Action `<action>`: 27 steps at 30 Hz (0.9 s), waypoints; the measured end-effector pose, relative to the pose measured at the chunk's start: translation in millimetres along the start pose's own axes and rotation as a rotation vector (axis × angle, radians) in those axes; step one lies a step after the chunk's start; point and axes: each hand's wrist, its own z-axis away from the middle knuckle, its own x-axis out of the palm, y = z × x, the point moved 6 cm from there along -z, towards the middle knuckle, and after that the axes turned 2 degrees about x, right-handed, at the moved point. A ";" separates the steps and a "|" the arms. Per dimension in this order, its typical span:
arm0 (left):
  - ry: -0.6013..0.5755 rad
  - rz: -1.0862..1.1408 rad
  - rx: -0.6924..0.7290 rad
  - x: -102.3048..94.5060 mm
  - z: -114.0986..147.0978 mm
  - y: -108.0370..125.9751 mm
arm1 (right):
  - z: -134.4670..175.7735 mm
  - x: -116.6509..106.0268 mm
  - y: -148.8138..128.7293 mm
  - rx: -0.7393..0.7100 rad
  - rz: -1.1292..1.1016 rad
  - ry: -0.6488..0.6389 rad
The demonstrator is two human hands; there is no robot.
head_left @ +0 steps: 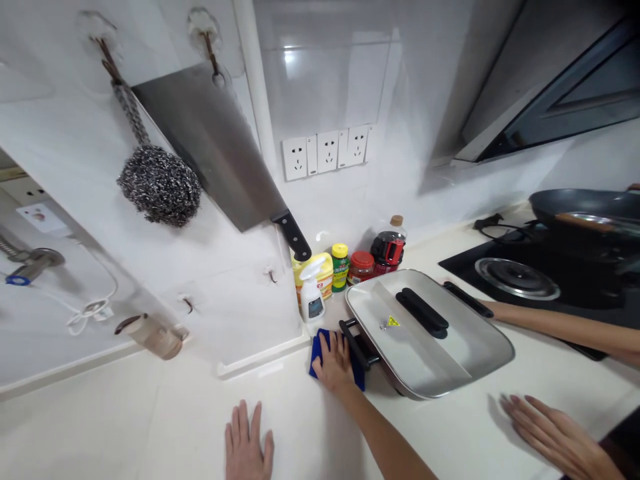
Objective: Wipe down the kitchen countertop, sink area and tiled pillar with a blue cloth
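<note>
My left hand lies flat on the white countertop, fingers spread, with nothing in it. Under the bent fingers of my right hand a folded blue cloth is pressed to the counter. That cloth sits beside the black left handle of a rectangular electric pan. A pale lid with a black grip and a yellow warning sticker covers the pan. Just behind the cloth stands a white spray bottle.
A co-worker's hand is at the pan's right handle; their other hand hovers or rests at the lower right. Jars and a sauce bottle line the wall. A cleaver and steel scrubber hang left; a cooktop lies right.
</note>
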 end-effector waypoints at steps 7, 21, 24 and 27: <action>-0.020 0.002 0.003 0.1 -2.4 -2.1 | -4.4 -9.7 -1.5 -0.041 -0.012 -0.023; -0.059 0.027 -0.009 -5.8 -12.6 4.6 | 173.7 -60.5 -16.2 -0.223 -0.225 -0.218; -0.069 0.038 -0.016 -6.9 -13.6 4.6 | 205.5 -67.1 -3.7 -0.258 -0.201 -0.231; -0.069 0.049 -0.014 -6.6 -13.9 3.9 | 227.6 -68.3 17.5 -0.290 -0.155 -0.240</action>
